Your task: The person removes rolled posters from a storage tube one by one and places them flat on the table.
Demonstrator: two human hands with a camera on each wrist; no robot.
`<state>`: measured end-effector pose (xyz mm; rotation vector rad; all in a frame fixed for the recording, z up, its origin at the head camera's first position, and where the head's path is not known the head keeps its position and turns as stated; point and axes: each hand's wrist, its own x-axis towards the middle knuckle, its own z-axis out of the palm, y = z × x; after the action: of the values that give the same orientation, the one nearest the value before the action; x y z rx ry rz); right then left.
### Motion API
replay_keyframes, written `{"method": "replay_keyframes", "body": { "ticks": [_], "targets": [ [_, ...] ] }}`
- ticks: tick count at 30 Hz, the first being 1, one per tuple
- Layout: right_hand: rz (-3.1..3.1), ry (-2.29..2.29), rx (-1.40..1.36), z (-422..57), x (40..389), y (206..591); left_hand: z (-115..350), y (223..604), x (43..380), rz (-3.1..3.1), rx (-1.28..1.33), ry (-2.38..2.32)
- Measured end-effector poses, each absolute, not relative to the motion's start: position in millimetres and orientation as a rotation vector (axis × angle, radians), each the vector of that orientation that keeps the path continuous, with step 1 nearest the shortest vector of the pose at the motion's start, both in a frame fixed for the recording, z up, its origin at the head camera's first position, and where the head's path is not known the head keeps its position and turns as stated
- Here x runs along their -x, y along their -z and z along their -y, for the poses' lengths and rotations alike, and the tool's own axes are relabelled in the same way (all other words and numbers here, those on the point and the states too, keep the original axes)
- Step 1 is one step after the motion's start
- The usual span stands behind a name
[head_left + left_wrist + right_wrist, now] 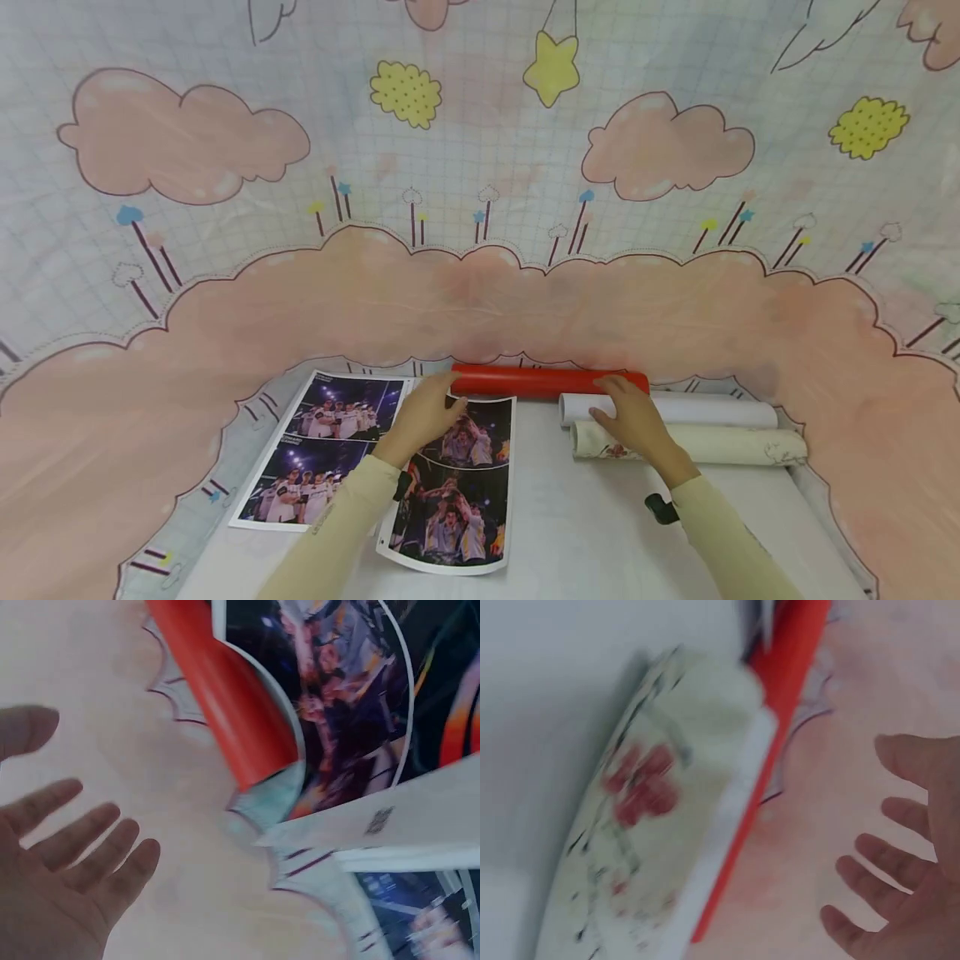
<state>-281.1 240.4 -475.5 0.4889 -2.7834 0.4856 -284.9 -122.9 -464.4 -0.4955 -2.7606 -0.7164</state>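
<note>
A red roll (540,382) lies along the table's back, against the hanging cloth. My left hand (426,412) is at its left end, above the posters; in the left wrist view the fingers (97,847) are loosely spread with nothing in them. My right hand (633,417) reaches over a white roll (705,411) and a cream roll (731,444) with a floral print, its fingertips overlapping the red roll's right end in the head view. The right wrist view shows this hand's fingers (885,862) relaxed and apart, holding nothing, with the cream roll's red flower (641,784) beside them.
Two printed posters lie on the table's left: a flat one (330,454) with group photos and one with curled edges (450,517) showing people with raised arms. A cloth (465,308) printed with clouds and stars rises behind the white table (585,533).
</note>
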Motion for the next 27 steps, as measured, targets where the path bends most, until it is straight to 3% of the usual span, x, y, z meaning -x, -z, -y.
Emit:
{"method": "replay_keyframes", "body": {
  "ticks": [11,27],
  "targets": [
    [2.863,-0.596,-0.254,-278,316,500,112,485,330,2.718,0.196,0.997],
    [3.022,-0.797,-0.025,-299,340,509,110,503,362,2.682,-0.139,1.382]
  ]
}}
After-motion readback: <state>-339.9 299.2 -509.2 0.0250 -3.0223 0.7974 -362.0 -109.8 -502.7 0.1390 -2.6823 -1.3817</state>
